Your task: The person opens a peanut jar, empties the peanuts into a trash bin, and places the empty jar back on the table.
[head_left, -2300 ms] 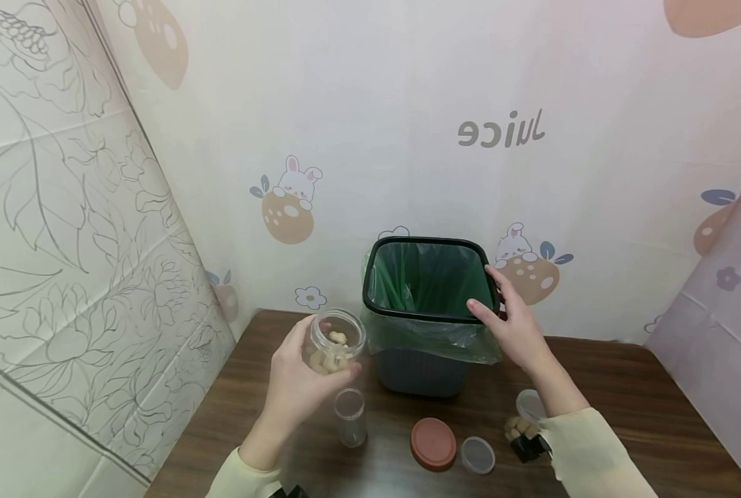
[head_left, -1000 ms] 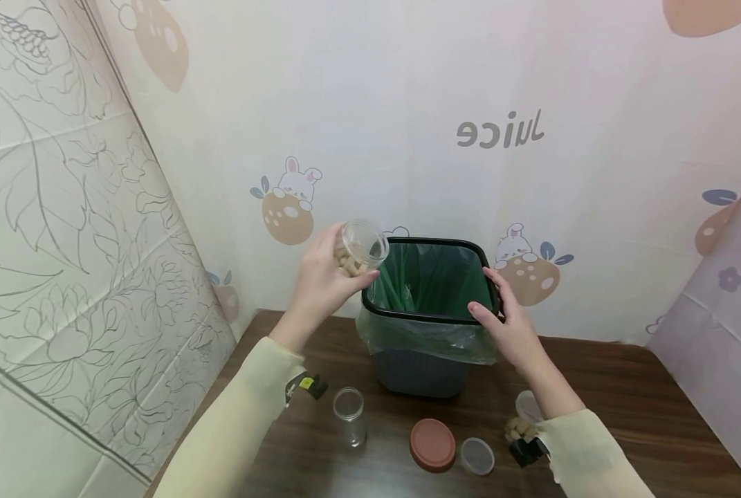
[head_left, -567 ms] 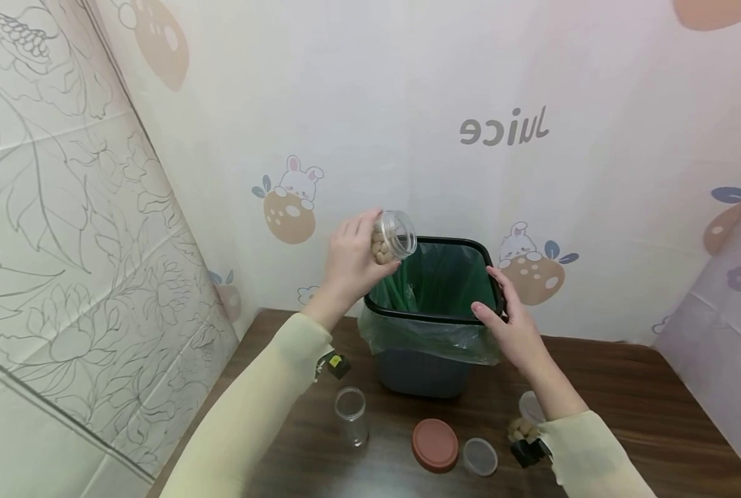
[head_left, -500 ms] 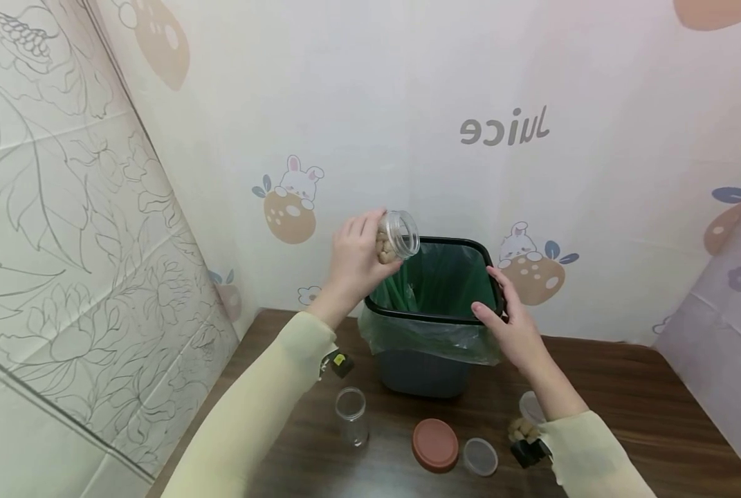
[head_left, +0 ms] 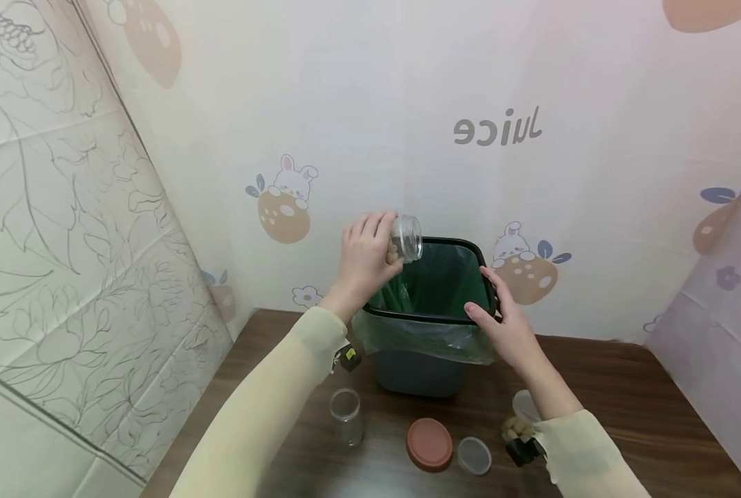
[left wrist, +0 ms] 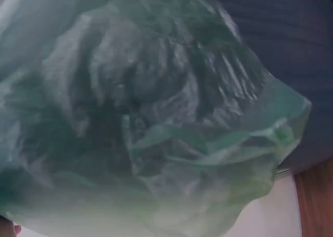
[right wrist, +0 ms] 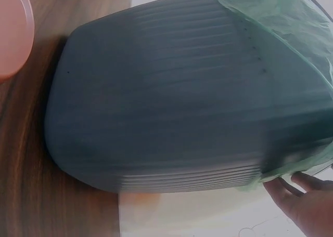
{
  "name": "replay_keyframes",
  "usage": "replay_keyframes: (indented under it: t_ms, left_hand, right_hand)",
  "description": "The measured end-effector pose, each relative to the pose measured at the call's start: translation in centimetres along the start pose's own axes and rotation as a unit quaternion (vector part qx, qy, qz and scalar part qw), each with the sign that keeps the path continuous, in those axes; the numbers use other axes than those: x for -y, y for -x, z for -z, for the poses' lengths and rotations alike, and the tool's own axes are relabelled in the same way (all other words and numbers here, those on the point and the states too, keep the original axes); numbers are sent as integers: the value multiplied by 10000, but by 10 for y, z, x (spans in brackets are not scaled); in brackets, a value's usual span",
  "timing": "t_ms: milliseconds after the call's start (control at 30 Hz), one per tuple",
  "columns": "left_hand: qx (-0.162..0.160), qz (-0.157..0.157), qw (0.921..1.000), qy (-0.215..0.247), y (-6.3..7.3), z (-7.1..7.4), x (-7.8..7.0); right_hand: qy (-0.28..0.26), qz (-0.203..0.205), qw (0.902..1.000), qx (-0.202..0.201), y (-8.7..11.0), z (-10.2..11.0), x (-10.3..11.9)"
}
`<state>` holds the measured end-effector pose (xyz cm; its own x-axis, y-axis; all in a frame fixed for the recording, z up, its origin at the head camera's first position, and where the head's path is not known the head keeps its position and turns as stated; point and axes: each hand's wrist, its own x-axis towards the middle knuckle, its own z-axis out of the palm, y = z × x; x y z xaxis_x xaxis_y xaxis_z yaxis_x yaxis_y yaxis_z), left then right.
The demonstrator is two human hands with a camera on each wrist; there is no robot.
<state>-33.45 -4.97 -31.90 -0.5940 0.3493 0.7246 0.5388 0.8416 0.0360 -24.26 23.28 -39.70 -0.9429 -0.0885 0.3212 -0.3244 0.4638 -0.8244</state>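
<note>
My left hand (head_left: 367, 259) grips a clear jar (head_left: 411, 238) with pale nuts inside. It holds the jar tipped on its side, mouth to the right, above the left part of a dark trash bin (head_left: 416, 373). Green bag plastic (head_left: 429, 340) lines the bin and hangs over its black rim. On the bin's right side my right hand (head_left: 515, 335) grips the rim, thumb on the near side. The right wrist view shows the bin wall (right wrist: 156, 102) and right-hand fingers (right wrist: 291, 195) at the bag's edge. Bag plastic (left wrist: 156, 117) fills most of the left wrist view.
On the brown table (head_left: 600, 394), a second clear jar (head_left: 348, 422) stands front left of the bin. A red lid (head_left: 430, 445) and a clear lid (head_left: 474, 456) lie in front. Another nut container (head_left: 517, 429) sits beside my right forearm. A printed curtain (head_left: 370, 104) hangs behind.
My left hand has raised the jar from the bin's left, carried it right over the opening and tipped it further sideways. My right hand has stayed on the rim.
</note>
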Motion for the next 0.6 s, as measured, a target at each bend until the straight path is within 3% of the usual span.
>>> replay_keyframes:
  t_ms: [600]
  left_hand:
    - [145,-633,9966,-509,4,-2,0]
  right_hand:
    - [-84,31,10000,-1,0,-2,1]
